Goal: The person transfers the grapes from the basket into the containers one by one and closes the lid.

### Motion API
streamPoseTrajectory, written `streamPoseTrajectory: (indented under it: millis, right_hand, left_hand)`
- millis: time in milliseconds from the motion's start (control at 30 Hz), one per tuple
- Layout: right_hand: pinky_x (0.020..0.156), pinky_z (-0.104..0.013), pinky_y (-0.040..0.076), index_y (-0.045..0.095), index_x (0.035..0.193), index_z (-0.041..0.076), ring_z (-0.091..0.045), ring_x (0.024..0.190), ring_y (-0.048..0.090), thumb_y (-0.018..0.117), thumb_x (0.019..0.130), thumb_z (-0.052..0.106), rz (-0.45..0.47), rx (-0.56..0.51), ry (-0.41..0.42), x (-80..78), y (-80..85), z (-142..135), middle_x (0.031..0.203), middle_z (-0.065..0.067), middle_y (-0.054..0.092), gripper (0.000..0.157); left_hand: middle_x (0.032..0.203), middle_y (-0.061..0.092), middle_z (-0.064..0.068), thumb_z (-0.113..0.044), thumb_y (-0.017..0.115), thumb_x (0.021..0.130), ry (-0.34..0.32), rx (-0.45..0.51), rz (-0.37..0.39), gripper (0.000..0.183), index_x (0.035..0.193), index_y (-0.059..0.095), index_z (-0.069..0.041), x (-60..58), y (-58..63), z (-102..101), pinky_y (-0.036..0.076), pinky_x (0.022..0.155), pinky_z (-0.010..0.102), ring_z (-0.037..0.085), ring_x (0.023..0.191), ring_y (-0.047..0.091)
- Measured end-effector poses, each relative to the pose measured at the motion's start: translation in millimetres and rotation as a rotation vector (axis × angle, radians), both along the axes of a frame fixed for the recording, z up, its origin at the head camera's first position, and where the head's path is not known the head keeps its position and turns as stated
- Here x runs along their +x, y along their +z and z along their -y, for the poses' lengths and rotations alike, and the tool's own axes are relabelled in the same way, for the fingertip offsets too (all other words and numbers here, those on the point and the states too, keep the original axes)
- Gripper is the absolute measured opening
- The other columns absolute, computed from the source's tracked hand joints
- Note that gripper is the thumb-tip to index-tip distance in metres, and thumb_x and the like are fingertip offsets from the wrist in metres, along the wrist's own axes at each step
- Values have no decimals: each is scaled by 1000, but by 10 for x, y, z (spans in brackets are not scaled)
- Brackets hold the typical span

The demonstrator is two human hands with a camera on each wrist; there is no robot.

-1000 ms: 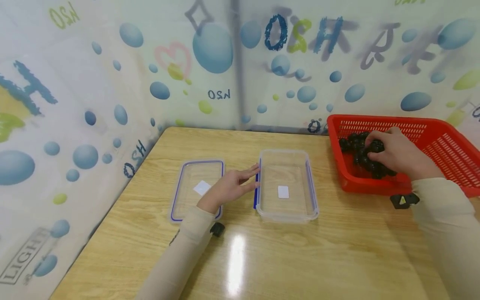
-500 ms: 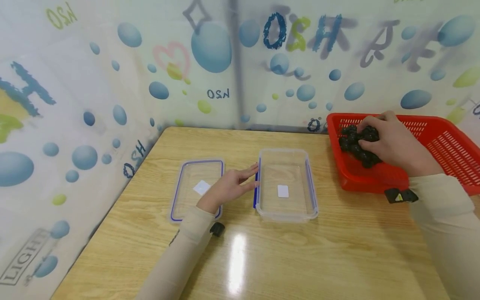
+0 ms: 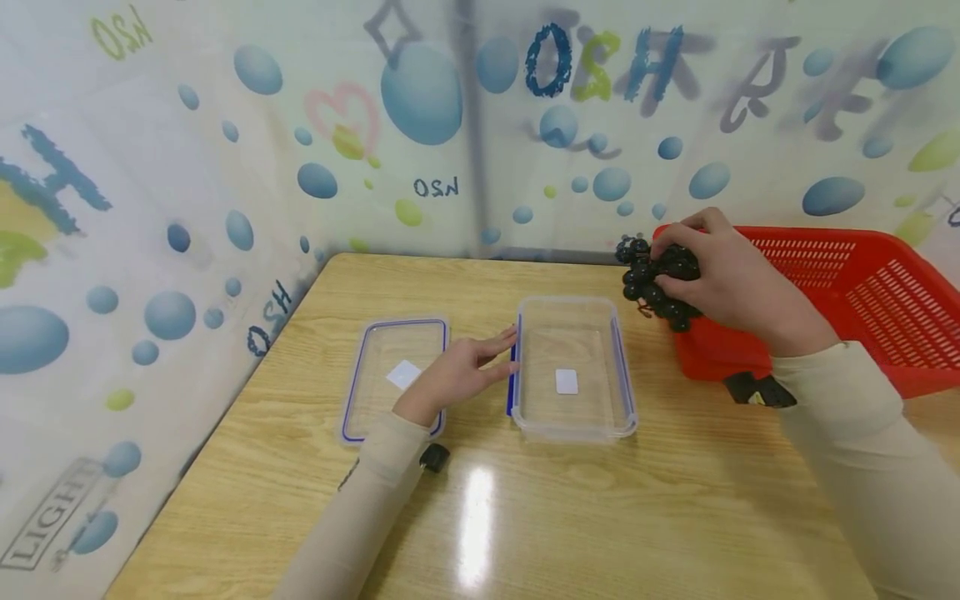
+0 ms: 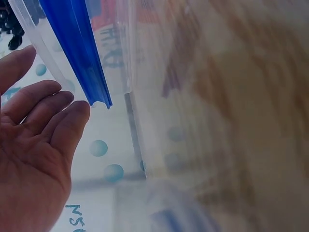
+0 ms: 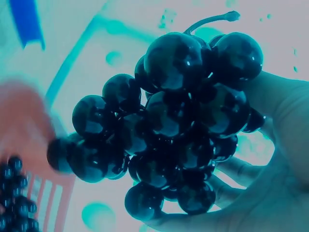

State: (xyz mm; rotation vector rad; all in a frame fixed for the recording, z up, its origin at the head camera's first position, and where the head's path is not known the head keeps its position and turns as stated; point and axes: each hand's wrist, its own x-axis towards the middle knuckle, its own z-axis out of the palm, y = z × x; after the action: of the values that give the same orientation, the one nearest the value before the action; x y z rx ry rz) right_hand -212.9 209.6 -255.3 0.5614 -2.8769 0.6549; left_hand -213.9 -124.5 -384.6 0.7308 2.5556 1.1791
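Observation:
A bunch of dark, glossy grapes (image 3: 651, 285) hangs from my right hand (image 3: 738, 287), beside the left rim of the red basket. Thumb and fingers grip the bunch from its right side; its stem (image 5: 212, 20) shows in the right wrist view. My left hand (image 3: 467, 373) is at the left side of a clear plastic food container (image 3: 588, 354), fingers extended and fingertips right at its blue clip (image 3: 513, 387). In the left wrist view the palm faces the camera and the fingers (image 4: 70, 128) lie close to the blue clip.
The red plastic basket (image 3: 847, 371) stands at the right. A second bunch of grapes (image 5: 18, 198) shows there in the right wrist view. Left of the container lies its clear lid (image 3: 372, 392) with a blue seal, partly under my left forearm. A printed curtain (image 3: 510, 167) hangs behind the table.
My right hand has lifted the grapes out of the red basket and carried them left, past its rim. My left hand and the container have stayed in place.

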Motion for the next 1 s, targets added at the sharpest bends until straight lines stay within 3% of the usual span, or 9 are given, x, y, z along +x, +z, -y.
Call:
streamPoseTrajectory:
  millis: [167, 233, 267, 400, 467, 533, 767, 1000]
  right_hand:
    - [78, -50, 53, 60, 112, 9, -36, 90, 55, 68, 92, 9, 4, 8, 77, -23, -54, 269, 125, -19, 40, 22]
    - [76, -47, 52, 61, 112, 10, -34, 87, 55, 68, 92, 10, 4, 13, 110, -38, -95, 367, 123, -18, 41, 22]
    - [76, -46, 52, 61, 112, 10, -33, 88, 55, 68, 92, 10, 7, 13, 124, -44, -117, 414, 123, -17, 42, 22]
    - [76, -44, 52, 62, 113, 11, -32, 91, 55, 69, 92, 12, 7, 22, 177, -81, -210, 586, 124, -16, 44, 22]
    - [78, -45, 52, 62, 112, 11, -33, 96, 54, 70, 91, 12, 6, 21, 195, -108, -256, 655, 124, -15, 44, 22]
    - [81, -47, 52, 62, 111, 11, -34, 100, 52, 70, 91, 11, 5, 24, 213, -136, -309, 708, 124, -16, 45, 21]
    - [82, -46, 51, 62, 109, 12, -32, 94, 54, 72, 90, 14, 56, 58, 221, -168, -556, 786, 122, -14, 44, 22]
    - [92, -49, 49, 62, 110, 13, -33, 108, 47, 73, 90, 14, 61, 56, 210, -180, -777, 816, 125, -14, 44, 23]
  left_hand:
    - [153, 34, -5, -35, 60, 99, -8, -13, -20, 54, 146, 46, -13, -21, -2, -1, 35, 108, 35, 20, 135, 40]
    - [152, 34, -4, -36, 60, 99, -15, -17, -23, 55, 146, 46, -12, -22, -8, -2, 40, 105, 35, 25, 123, 53]
    - [152, 35, -4, -36, 60, 99, -16, -21, -26, 55, 146, 46, -12, -23, -11, -2, 40, 105, 35, 26, 123, 54]
    - [152, 35, -3, -37, 60, 99, -9, -29, -30, 56, 146, 45, -11, -20, -16, -4, 38, 107, 37, 27, 125, 52]
    - [152, 35, -3, -37, 60, 99, -2, -29, -36, 56, 146, 46, -11, -20, -15, -5, 33, 110, 38, 23, 136, 38]
    - [152, 35, -3, -37, 60, 99, 2, -23, -34, 56, 146, 46, -11, -17, -18, -5, 33, 110, 38, 23, 136, 37]
    - [151, 36, -4, -36, 60, 99, 0, -31, -48, 55, 146, 47, -11, -10, -25, -7, 32, 110, 38, 21, 136, 37]
    - [152, 35, -4, -38, 58, 100, -16, -41, -76, 55, 147, 45, -13, -15, -20, -1, 32, 110, 37, 21, 136, 37]
